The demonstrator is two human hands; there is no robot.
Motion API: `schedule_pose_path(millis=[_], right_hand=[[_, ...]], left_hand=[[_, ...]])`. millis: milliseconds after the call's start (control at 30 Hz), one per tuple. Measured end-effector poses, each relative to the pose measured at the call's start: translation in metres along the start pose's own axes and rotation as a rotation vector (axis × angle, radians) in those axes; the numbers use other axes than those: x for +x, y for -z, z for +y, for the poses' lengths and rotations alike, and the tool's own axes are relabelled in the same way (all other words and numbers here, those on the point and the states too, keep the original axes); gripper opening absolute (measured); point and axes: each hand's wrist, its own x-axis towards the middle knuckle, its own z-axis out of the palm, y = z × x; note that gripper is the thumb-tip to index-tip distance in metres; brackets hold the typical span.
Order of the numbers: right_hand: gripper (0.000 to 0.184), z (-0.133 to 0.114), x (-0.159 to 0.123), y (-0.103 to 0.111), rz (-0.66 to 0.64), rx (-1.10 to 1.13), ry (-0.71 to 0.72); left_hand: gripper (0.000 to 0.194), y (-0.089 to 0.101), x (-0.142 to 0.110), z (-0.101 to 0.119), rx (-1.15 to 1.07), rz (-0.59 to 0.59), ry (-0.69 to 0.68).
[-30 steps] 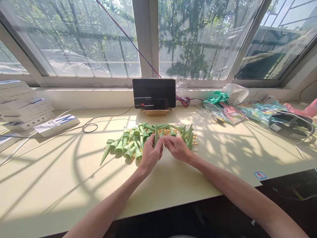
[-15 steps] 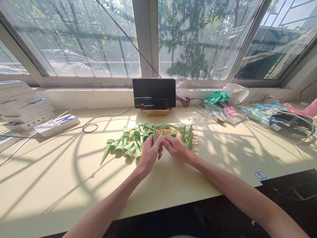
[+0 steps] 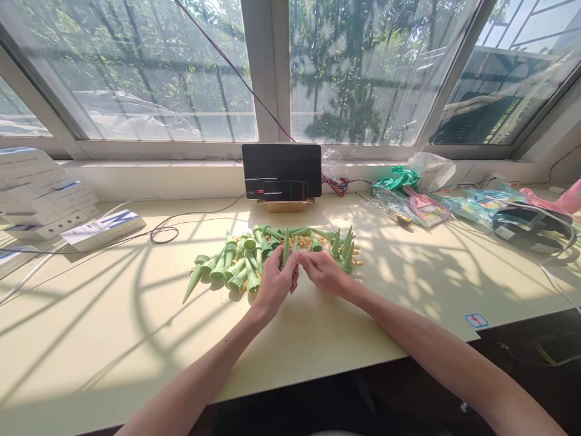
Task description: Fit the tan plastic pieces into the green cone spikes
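My left hand [image 3: 273, 283] is closed around a green plastic watering spike [image 3: 287, 244] that stands tip up out of the grip. My right hand [image 3: 325, 272] meets it with thumb and forefinger pinched together by the left thumb; whatever those fingertips hold is too small or hidden to make out. Many loose green spikes [image 3: 218, 266] lie heaped to the left and behind the hands. Several more spikes [image 3: 348, 251] stand tip up to the right. Small tan peg-like pieces [image 3: 303, 241] are scattered among them, partly covered by the spikes and my hands.
A black tablet [image 3: 281, 158] with a phone [image 3: 285, 191] before it leans on a cardboard stand at the back. White boxes [image 3: 43, 194] are stacked at left, with a cable [image 3: 164, 233] nearby. Plastic packages [image 3: 429, 209] and a black strapped item [image 3: 531, 227] lie at right.
Between the frames the held spike tips slightly left, then back. My right fingertips shift a little against the left thumb and draw back slightly. The heap stays as it was.
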Motion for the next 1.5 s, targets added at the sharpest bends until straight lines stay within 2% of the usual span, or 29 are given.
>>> schedule_pose_path(millis=[200, 433, 600, 900, 1033, 1233, 1500], right_hand=[[0.056, -0.0008, 0.0000, 0.0008, -0.029, -0.002, -0.008], [0.048, 0.0030, -0.0013, 0.0003, -0.029, -0.108, -0.034], [0.055, 0.0036, -0.0014, -0.0004, -0.054, -0.055, -0.007], [0.074, -0.0043, 0.0009, 0.0023, -0.068, -0.034, -0.045], [0.069, -0.0006, 0.0008, 0.0018, -0.048, -0.038, -0.074], [0.049, -0.0020, -0.0007, 0.0012, -0.035, -0.071, -0.051], [0.052, 0.0015, -0.0003, 0.0005, -0.026, -0.080, -0.027]], left_hand=[[0.025, -0.0001, -0.0003, 0.0009, -0.021, 0.005, 0.019], [0.030, -0.0006, 0.0001, 0.0018, -0.076, -0.006, 0.063], [0.031, -0.0007, -0.0011, 0.0027, -0.045, -0.010, 0.053], [0.029, -0.0005, -0.0018, 0.0001, -0.008, -0.012, 0.014], [0.028, -0.0010, -0.0014, 0.0003, -0.006, -0.008, 0.012], [0.027, -0.0017, -0.0010, 0.0014, -0.046, -0.013, 0.044], [0.029, -0.0006, -0.0004, 0.0010, -0.060, -0.015, 0.072]])
